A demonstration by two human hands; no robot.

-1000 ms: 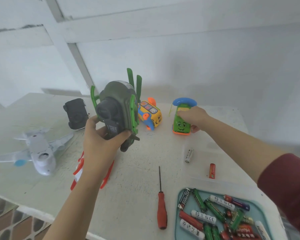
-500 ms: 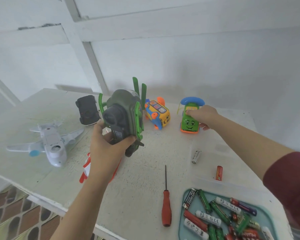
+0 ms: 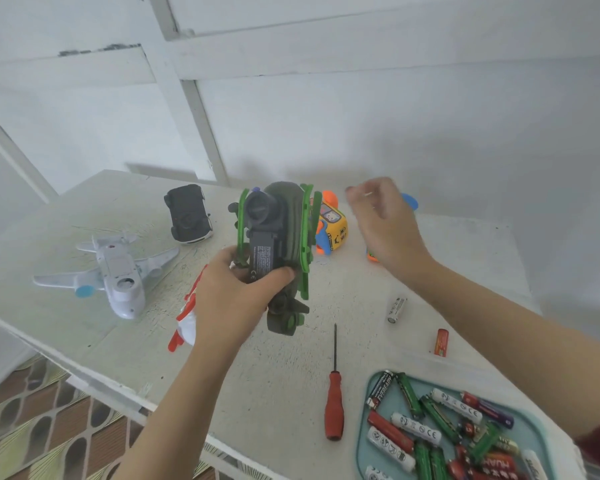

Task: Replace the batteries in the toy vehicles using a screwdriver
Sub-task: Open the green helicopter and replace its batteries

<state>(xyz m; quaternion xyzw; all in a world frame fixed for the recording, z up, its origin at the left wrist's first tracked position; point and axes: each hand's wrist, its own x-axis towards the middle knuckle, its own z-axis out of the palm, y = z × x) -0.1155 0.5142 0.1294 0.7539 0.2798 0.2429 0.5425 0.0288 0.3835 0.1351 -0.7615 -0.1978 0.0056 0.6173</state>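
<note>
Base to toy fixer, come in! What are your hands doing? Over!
Left hand grips helicopter, underside facing camera. Right hand in the air, blurred, grip unclear. Screwdriver lies on table, untouched. Over.

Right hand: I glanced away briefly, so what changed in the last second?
The right hand let go of the green toy car and lifted off it, now blurred in the air. The left hand still grips the green helicopter; the screwdriver stayed put.

Matt plastic helicopter toy (image 3: 278, 244), rough painted table (image 3: 291, 375), seemingly glossy red-handled, metal-shafted screwdriver (image 3: 334, 400)
</note>
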